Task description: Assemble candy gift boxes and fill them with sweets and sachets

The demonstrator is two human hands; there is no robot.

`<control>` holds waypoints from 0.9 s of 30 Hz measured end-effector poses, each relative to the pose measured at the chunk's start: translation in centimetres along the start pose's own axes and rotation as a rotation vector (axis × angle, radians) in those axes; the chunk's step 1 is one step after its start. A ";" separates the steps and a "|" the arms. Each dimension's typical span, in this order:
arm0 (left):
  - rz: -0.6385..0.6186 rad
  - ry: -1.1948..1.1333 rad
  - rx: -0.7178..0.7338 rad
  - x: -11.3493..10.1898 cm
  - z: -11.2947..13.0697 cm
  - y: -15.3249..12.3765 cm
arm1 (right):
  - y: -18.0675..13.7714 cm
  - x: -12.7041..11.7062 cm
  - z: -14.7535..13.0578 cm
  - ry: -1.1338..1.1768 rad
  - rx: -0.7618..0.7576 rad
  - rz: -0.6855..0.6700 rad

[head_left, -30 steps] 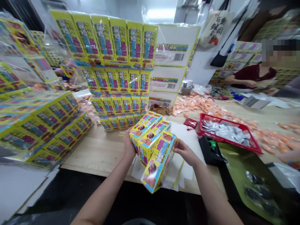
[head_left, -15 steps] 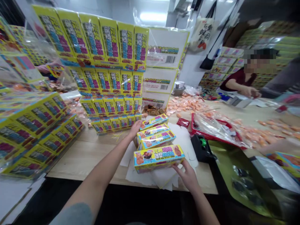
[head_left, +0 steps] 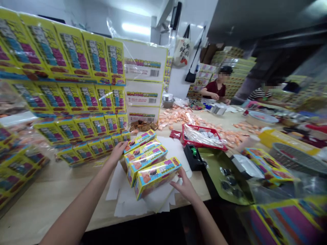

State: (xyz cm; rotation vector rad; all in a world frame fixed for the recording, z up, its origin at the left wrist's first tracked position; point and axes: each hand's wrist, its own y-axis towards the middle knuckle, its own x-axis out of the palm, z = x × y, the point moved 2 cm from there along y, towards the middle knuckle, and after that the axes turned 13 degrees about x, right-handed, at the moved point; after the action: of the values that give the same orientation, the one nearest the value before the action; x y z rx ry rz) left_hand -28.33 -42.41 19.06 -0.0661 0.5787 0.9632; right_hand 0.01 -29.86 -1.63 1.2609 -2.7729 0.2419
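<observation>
While the wall of stacked packs (head_left: 76,85) fills the left of the frame, the action sits low and centre on the table (head_left: 51,190). First up, the left hand (head_left: 118,151): its forearm runs up from the lower left, the palm is flat and the fingers are loose, laid against the left end of the farthest box (head_left: 140,139), not wrapped around it. Right of that hand lies the row of boxes (head_left: 146,158), four yellow cartons side by side on loose paper sheets (head_left: 127,202). Each long axis slants from lower left to upper right, and the row steps down toward the lower centre. At the bottom of the row is the nearest box (head_left: 157,172), and at its right end sits the right hand (head_left: 185,185). The fingers are spread and unclenched, with the tips touching the carton's lower right corner and gripping nothing. So the two hands bracket the row at opposite corners: left hand at the far left end, right hand at the near right end, with the cartons lying between them. Further right, a black tape dispenser (head_left: 191,157) stands just beside the sheets, a red basket (head_left: 204,147) sits behind it and a green tray (head_left: 219,166) lies to its right. Well apart, at upper right, a person in a dark red top (head_left: 216,90) works at the far end of the table.
</observation>
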 end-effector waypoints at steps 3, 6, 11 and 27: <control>-0.076 -0.076 -0.050 0.5 -0.4 -0.6 | 0.3 -0.2 0.2 0.019 0.024 -0.020; -0.110 -0.146 -0.072 0.7 -0.8 -1.1 | 1.0 0.0 0.3 0.104 0.018 -0.099; -0.116 -0.329 -0.243 0.5 -2.4 -1.8 | 2.0 0.9 1.0 0.231 0.041 -0.179; -0.085 -0.293 -0.126 0.7 -3.2 -1.5 | 1.9 0.8 1.1 0.220 0.071 -0.159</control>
State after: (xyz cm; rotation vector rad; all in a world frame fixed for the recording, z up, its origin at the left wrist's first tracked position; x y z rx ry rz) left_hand -28.29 -43.71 15.68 -0.0604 0.2432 0.9052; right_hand -2.01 -29.43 -2.83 1.3708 -2.4866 0.4418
